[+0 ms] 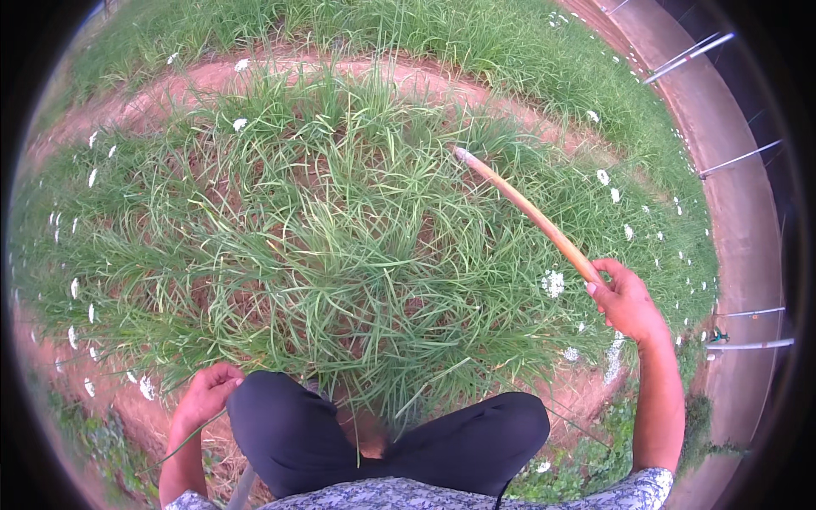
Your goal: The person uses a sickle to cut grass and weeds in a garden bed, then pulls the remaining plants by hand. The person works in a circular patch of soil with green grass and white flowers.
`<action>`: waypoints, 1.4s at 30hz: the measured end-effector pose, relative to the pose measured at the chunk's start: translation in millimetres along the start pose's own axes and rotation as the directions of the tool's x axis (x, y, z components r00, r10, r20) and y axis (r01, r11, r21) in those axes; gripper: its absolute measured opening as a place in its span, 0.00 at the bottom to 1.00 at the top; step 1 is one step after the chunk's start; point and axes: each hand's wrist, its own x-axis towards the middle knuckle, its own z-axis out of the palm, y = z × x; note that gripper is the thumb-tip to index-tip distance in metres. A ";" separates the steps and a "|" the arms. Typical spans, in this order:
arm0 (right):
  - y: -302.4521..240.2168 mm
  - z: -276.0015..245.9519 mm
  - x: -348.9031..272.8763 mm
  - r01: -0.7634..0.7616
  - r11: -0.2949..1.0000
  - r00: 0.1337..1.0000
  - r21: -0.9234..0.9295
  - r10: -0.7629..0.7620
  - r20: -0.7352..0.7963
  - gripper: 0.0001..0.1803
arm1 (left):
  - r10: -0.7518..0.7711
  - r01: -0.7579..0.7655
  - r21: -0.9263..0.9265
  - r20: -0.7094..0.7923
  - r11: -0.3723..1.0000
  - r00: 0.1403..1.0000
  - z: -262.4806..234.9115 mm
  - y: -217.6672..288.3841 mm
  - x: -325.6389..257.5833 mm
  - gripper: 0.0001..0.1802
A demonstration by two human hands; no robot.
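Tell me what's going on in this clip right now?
A person is crouched over a thick clump of long green grass growing on reddish soil. The right hand grips a long wooden handle that slants up and away over the grass; its far end is bare, and no blade or head shows. The left hand is low beside the dark-trousered knee, closed around a few grass blades. Small white flowers dot the bed's edges.

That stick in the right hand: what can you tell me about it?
The stick is long, thin and slightly curved, and looks like bare orange-tan wood with a paler, blunt far tip. The right hand grips its near end. It slants up and to the left over the tall grass. Whether the tip touches the blades cannot be told.
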 end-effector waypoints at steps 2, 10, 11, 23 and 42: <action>-9.9 4.5 2.6 0.067 0.970 0.995 -0.232 -0.084 -0.062 0.22 | 0.014 -0.014 -0.011 0.009 1.000 1.000 -3.6 -1.2 -2.7 0.06; -10.3 36.9 80.6 0.027 0.858 0.988 -0.514 -0.102 -0.118 0.15 | 0.183 -0.180 -0.094 0.026 0.979 0.983 1.9 78.9 -8.4 0.10; -15.9 40.7 89.4 0.018 0.852 0.987 -0.523 -0.099 -0.127 0.14 | 0.188 -0.184 -0.111 0.019 0.977 0.982 2.7 89.9 -11.6 0.11; -36.7 26.2 117.8 0.076 0.800 0.954 -0.595 -0.232 -0.190 0.07 | 0.700 -0.678 0.179 -0.245 0.712 0.670 30.2 295.9 47.3 0.11; -52.3 3.8 164.5 0.112 0.865 0.923 -0.489 -0.272 -0.270 0.03 | 0.591 -0.500 0.860 0.456 -0.102 0.665 191.4 393.6 478.5 0.19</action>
